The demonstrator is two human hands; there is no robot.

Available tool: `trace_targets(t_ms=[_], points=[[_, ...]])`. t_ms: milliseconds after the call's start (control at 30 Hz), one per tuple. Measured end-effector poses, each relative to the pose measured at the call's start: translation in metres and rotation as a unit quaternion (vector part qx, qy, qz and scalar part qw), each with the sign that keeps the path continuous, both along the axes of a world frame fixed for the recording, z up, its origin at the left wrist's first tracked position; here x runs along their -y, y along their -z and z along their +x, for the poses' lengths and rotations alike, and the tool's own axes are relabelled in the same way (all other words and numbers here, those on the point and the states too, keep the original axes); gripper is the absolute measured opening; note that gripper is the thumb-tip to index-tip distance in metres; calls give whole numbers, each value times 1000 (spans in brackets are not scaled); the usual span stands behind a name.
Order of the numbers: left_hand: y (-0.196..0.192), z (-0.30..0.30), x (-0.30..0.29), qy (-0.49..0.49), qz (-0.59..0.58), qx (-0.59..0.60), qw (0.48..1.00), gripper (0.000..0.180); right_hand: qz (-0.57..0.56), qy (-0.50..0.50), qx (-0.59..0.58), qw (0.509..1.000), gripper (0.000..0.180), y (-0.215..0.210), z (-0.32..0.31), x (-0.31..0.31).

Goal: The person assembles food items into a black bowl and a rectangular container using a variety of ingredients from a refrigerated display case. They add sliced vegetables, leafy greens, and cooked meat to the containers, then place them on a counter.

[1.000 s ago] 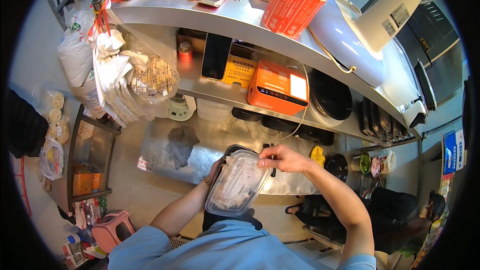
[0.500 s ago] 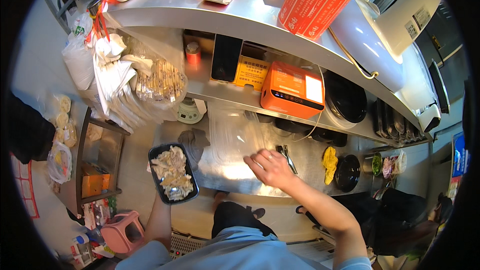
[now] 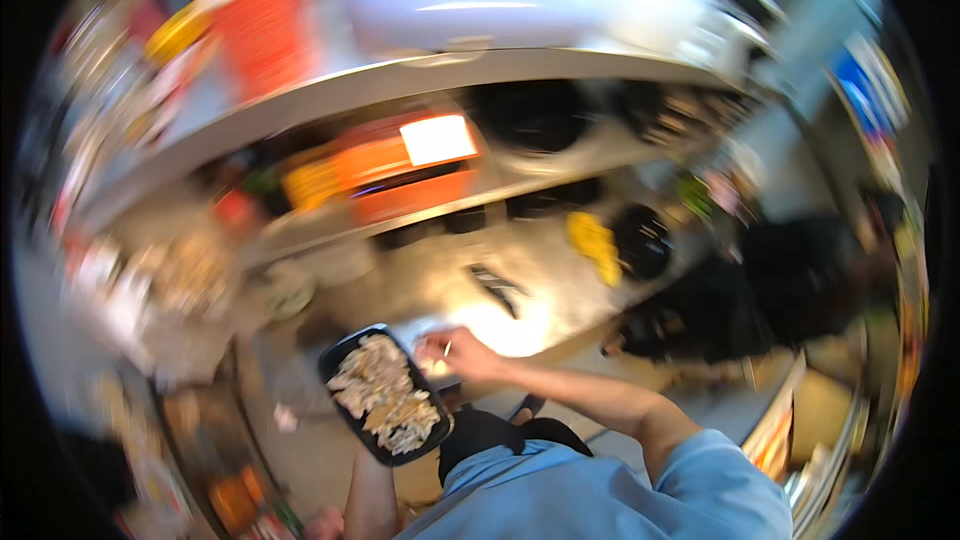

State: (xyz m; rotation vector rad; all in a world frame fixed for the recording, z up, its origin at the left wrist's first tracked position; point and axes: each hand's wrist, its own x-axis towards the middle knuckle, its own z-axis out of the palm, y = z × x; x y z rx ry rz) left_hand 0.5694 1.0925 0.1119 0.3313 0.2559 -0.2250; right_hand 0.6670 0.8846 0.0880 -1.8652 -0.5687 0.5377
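A black rectangular plastic tray (image 3: 328, 377) of pale food pieces (image 3: 385, 395), which look like cooked meat, is held up at the counter's near edge. My left hand supports it from below; the tray hides the fingers, and only the wrist shows. Just right of the tray's rim is my right hand (image 3: 462, 354), its fingers bent together and a ring on one of them. A bluish, see-through patch lies by those fingertips, too blurred to tell whether they grip it. Farther along the counter lie dark tongs (image 3: 494, 290).
The steel counter (image 3: 425, 280) holds a yellow cloth (image 3: 594, 248) and a black bowl (image 3: 642, 242). An orange machine (image 3: 415, 195) stands on the shelf above. On the right is a dark-clothed person (image 3: 800, 270).
The view has swung to the right and blurred. My right hand has come from over the counter to beside the tray, its fingers now drawn in. The left hand still holds the tray.
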Motion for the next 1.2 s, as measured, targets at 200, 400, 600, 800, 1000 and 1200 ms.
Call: trace_targets(t_ms=[200,400,600,800,1000,1200], points=[[-117,23,129,239,5,6,971,75,253,184,-309,898,69,-167,-160,115],[-232,-3,323,505,-19,28,863,77,402,421,-267,768,52,-284,-276,243],[-144,-55,522,629,129,99,760,54,303,719,-96,618,39,-347,-449,398],[-136,-200,583,728,235,86,638,34,31,909,142,391,39,-472,-651,502],[-122,-282,735,815,234,116,517,27,-81,960,152,222,45,-533,-767,613],[-89,-353,921,822,246,281,431,25,-83,991,100,29,51,-518,-801,672]])
